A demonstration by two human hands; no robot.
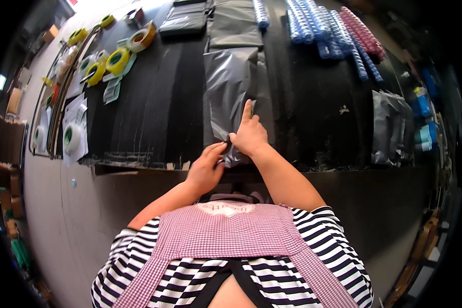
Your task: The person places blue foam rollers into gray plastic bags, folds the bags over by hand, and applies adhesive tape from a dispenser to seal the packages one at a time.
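Observation:
A shiny grey plastic mailing bag (pixel 226 82) lies lengthwise on the black table in front of me, its near end at the table edge. My left hand (pixel 205 167) is at the near left corner of this bag, with thumb and fingers closed on its edge. On the bag's right side rests my right hand (pixel 251 134). Its index finger stretches away from me along the bag, the thumb points left toward my left fingertips, and the other fingers are partly bent. Creases run through the film around both hands. Further grey bags (pixel 235 23) lie flat beyond it.
Tape rolls (pixel 118 60) and paper sheets lie at the left. A stack of grey bags (pixel 184 19) is at the back. Blue bubble-wrap rolls (pixel 313 23) and red ones (pixel 362 33) lie at the far right. Another grey bag pile (pixel 391 128) sits near the right edge.

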